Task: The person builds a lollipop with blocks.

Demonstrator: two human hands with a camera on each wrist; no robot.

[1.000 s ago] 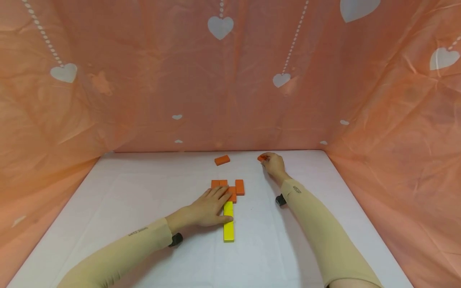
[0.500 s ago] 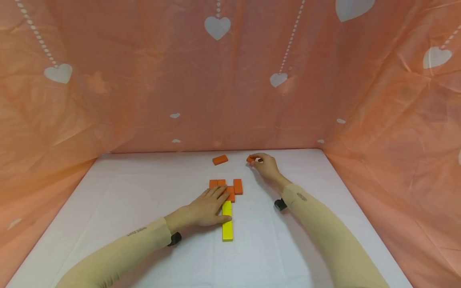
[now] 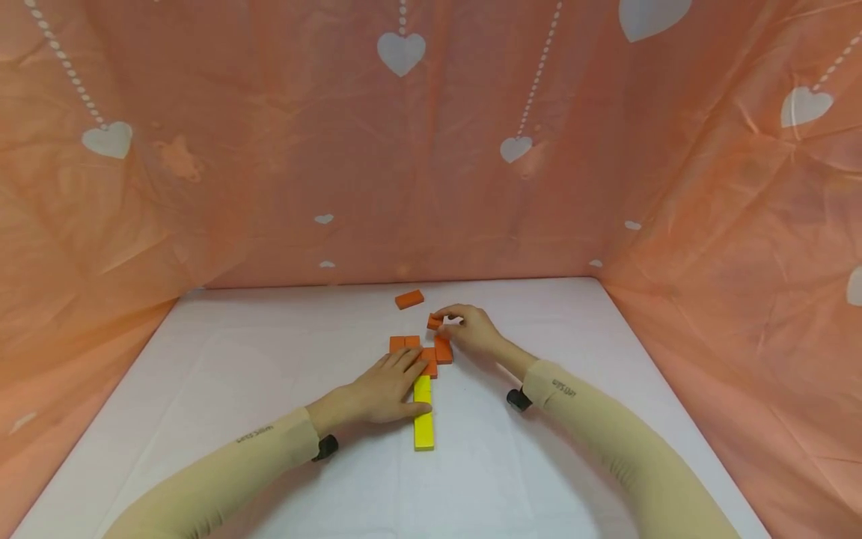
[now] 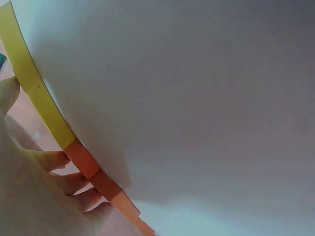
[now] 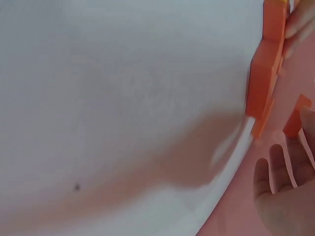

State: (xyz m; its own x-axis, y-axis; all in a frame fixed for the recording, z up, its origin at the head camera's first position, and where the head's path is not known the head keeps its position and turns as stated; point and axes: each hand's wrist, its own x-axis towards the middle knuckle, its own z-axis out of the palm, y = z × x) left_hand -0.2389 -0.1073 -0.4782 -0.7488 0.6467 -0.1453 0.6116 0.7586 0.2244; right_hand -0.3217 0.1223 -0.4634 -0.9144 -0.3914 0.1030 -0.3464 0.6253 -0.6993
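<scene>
My right hand [image 3: 474, 329] pinches a small orange block [image 3: 434, 323] between thumb and finger, just beyond the laid-out orange blocks. The right wrist view shows the pinched block [image 5: 295, 118] raised above the others. My left hand [image 3: 387, 389] lies with fairly straight fingers over the left side of the arrangement, its fingertips touching orange blocks [image 3: 429, 362] and its thumb on the yellow row [image 3: 423, 436]. Two orange blocks [image 3: 404, 342] sit side by side past its fingertips, partly covered. Another orange block [image 3: 443, 350] lies at the right of the group, close below my right fingers.
A loose orange block [image 3: 409, 299] lies at an angle near the back edge of the white table [image 3: 269, 329]. Pink-orange cloth [image 3: 431, 187] with pale hearts hangs behind and at both sides. A dark wrist camera [image 3: 518, 400] sits under the right forearm.
My right hand has carried its orange block left and toward me, from the back right to just beyond the block group. My left hand has stayed in place on the blocks.
</scene>
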